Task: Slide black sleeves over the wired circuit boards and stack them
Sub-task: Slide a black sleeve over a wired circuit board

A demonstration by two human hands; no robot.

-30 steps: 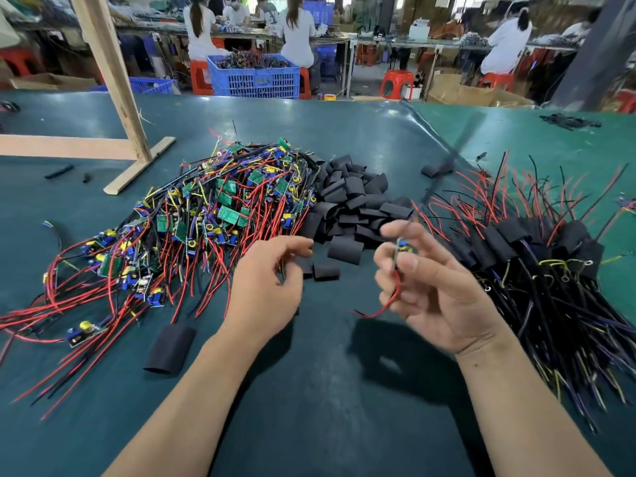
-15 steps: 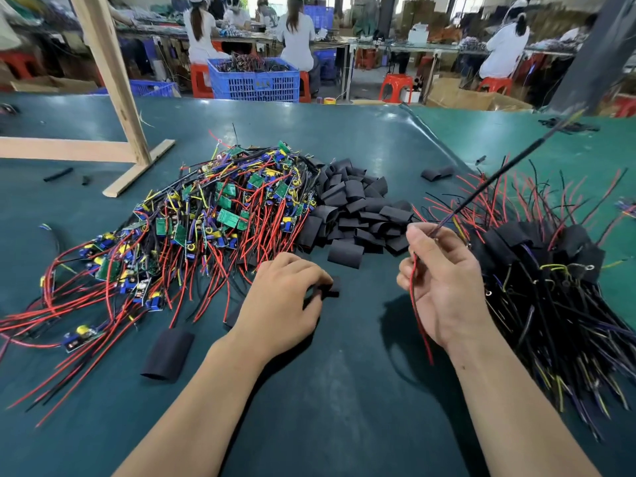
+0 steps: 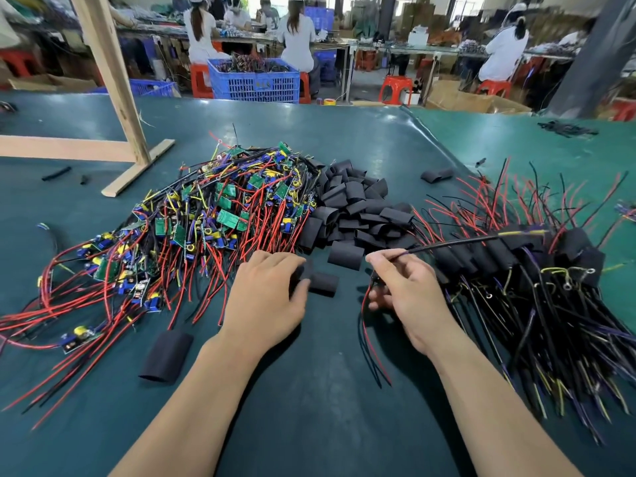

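A heap of bare wired circuit boards [image 3: 213, 218] with green boards and red and black leads lies at the left. Behind the hands sits a pile of black sleeves [image 3: 358, 208]. At the right lies the stack of sleeved boards [image 3: 537, 270]. My left hand [image 3: 265, 297] lies palm down and pinches a black sleeve [image 3: 303, 273] on the mat, beside another loose sleeve [image 3: 323, 283]. My right hand [image 3: 406, 290] grips one wired board; its black lead [image 3: 481, 239] runs right over the stack and its red lead [image 3: 370, 332] hangs down. The board itself is hidden in the hand.
A single black sleeve [image 3: 167, 356] lies near my left forearm, another [image 3: 437, 174] far behind the stack. A wooden frame [image 3: 113, 98] stands at the back left on the green mat [image 3: 327, 407]. Beyond the table are a blue crate [image 3: 254, 80], red stools and seated workers.
My left hand has moved forward from mid-air down onto a sleeve on the mat. My right hand turned over and dropped lower; the long black lead swung down from upright to lie across the stack.
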